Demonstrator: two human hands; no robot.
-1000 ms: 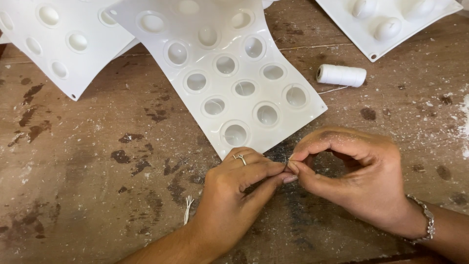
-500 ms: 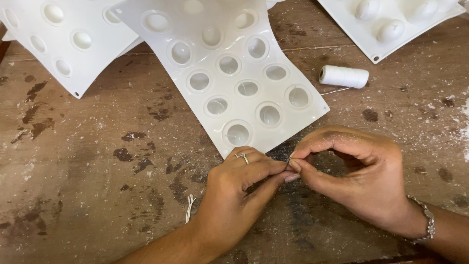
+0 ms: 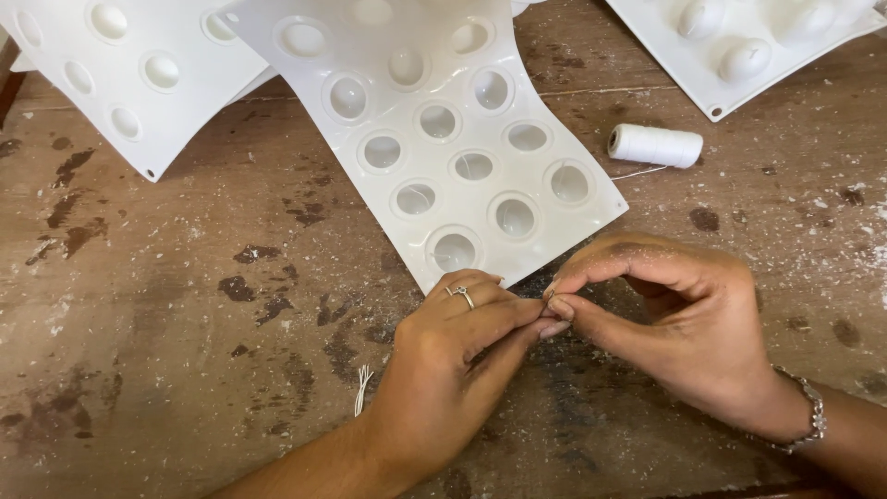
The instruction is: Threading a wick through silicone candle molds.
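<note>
The left hand [image 3: 443, 360] and the right hand [image 3: 665, 319] are meeting fingertip to fingertip, pinching something tiny between them that is too small to tell. A white mould [image 3: 434, 139] is lying on the desk [image 3: 166, 323] just above the hands. A thread spool [image 3: 656, 145] is sitting beyond the right hand

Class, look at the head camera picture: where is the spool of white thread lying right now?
The spool of white thread lies on the wooden table, upper right, between the central white mould tray and the corner tray.
</note>
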